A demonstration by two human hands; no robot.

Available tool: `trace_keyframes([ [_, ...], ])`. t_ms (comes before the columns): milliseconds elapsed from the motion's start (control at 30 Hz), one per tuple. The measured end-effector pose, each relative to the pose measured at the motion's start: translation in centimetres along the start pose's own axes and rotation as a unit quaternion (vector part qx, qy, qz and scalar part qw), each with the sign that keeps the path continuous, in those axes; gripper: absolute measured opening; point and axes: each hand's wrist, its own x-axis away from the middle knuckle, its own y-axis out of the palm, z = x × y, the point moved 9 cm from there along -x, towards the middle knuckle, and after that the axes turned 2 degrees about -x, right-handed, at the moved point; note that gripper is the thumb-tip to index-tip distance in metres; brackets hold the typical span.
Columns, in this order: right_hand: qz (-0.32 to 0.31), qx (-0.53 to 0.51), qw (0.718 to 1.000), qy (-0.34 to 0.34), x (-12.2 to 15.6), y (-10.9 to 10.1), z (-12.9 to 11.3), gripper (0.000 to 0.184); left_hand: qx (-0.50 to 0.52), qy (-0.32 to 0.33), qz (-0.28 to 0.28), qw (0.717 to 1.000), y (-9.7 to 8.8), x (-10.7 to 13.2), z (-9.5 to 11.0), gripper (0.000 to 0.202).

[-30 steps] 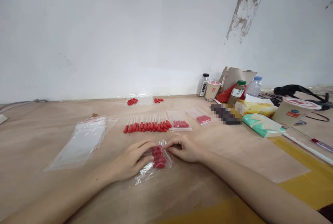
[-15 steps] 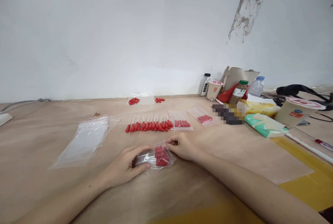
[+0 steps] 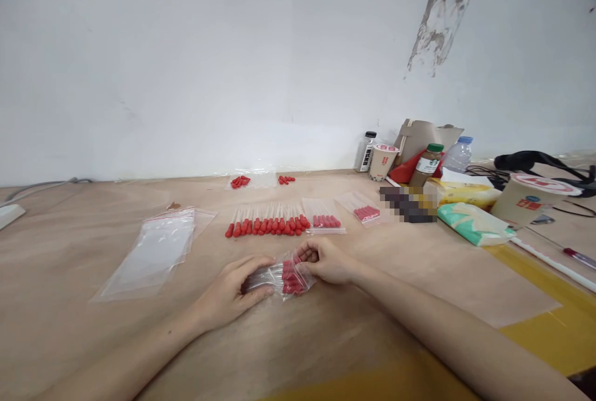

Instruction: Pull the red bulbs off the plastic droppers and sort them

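Note:
A clear zip bag (image 3: 274,275) with several red-bulbed droppers inside lies on the table between my hands. My left hand (image 3: 237,286) is wrapped round the bag's left end, over the clear tubes. With bent fingers, my right hand (image 3: 323,261) pinches the bag's right edge beside the red bulbs (image 3: 291,278). Just beyond, a row of loose droppers (image 3: 267,225) lies with the red bulbs toward me. Two filled zip bags, one nearer (image 3: 325,218) and one farther right (image 3: 365,210), rest at the row's right. A stack of flat clear bags (image 3: 151,255) lies to the left.
Loose red bulbs (image 3: 241,182) lie on clear plastic near the wall. At the right stand a paper cup (image 3: 384,162), a green-capped bottle (image 3: 428,165), a green tissue pack (image 3: 475,224) and a larger cup (image 3: 531,199). A cable (image 3: 46,185) runs along the left back.
My right hand's fingers have shifted slightly onto the bag's edge, closer to the bulbs. The bag and my left hand have moved a little to the right.

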Motion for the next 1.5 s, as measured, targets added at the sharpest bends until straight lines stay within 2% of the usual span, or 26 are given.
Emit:
trace_keyframes([
  [67, -0.001, 0.038, 0.999, 0.001, 0.0, 0.0, 0.1, 0.008, 0.005, 0.002, 0.003, 1.0, -0.1, 0.0, 0.0, 0.035],
  [167, 0.034, 0.1, 0.994, -0.029, 0.2, -0.4, 0.0, 0.008, 0.009, 0.005, -0.004, 1.0, 0.0, 0.1, 0.1, 0.034],
  [300, 0.066, 0.126, 0.987, -0.07, 0.5, -0.8, -0.2, 0.012, 0.011, -0.004, -0.009, 1.0, 0.1, 0.0, 0.0, 0.035],
  [400, 0.075, 0.075, 0.993, -0.059, 0.6, -1.5, -0.4, 0.012, 0.015, -0.013, -0.013, 1.0, 0.2, 0.0, -0.2, 0.035],
  [533, 0.032, -0.07, 0.997, -0.009, 0.7, -2.9, -0.5, 0.025, 0.025, -0.026, -0.02, 0.999, 0.2, 0.0, -0.4, 0.036],
  [600, 0.024, -0.113, 0.993, -0.009, 0.9, -4.4, -0.8, 0.032, 0.027, -0.028, -0.022, 0.999, 0.2, 0.0, -0.4, 0.036],
  [700, 0.038, -0.116, 0.992, -0.005, 1.2, -7.6, -0.9, 0.031, 0.027, -0.026, -0.022, 0.999, 0.2, 0.1, -0.4, 0.036],
  [833, 0.145, -0.193, 0.97, 0.03, 1.4, -12.4, 0.3, 0.024, 0.021, -0.017, -0.022, 0.999, 0.3, 0.1, -0.4, 0.035],
  [900, 0.198, -0.244, 0.949, 0.023, 1.2, -13.7, 0.5, 0.019, 0.014, -0.014, -0.018, 1.0, 0.2, 0.1, -0.4, 0.035],
  [1000, 0.246, -0.287, 0.926, -0.009, 0.2, -14.0, 0.3, 0.017, 0.007, -0.01, -0.015, 1.0, 0.1, 0.0, -0.2, 0.034],
  [1133, 0.297, -0.304, 0.904, -0.042, -2.1, -12.8, 0.5, 0.016, 0.009, -0.01, -0.016, 1.0, 0.1, 0.0, -0.1, 0.033],
  [1300, 0.314, -0.294, 0.902, -0.041, -4.1, -11.1, 1.9, 0.02, 0.011, -0.006, -0.019, 1.0, 0.1, 0.0, 0.0, 0.033],
  [1500, 0.344, -0.223, 0.909, -0.079, -3.6, -13.3, 2.0, 0.033, 0.017, -0.003, -0.016, 1.0, 0.1, 0.1, 0.0, 0.032],
])
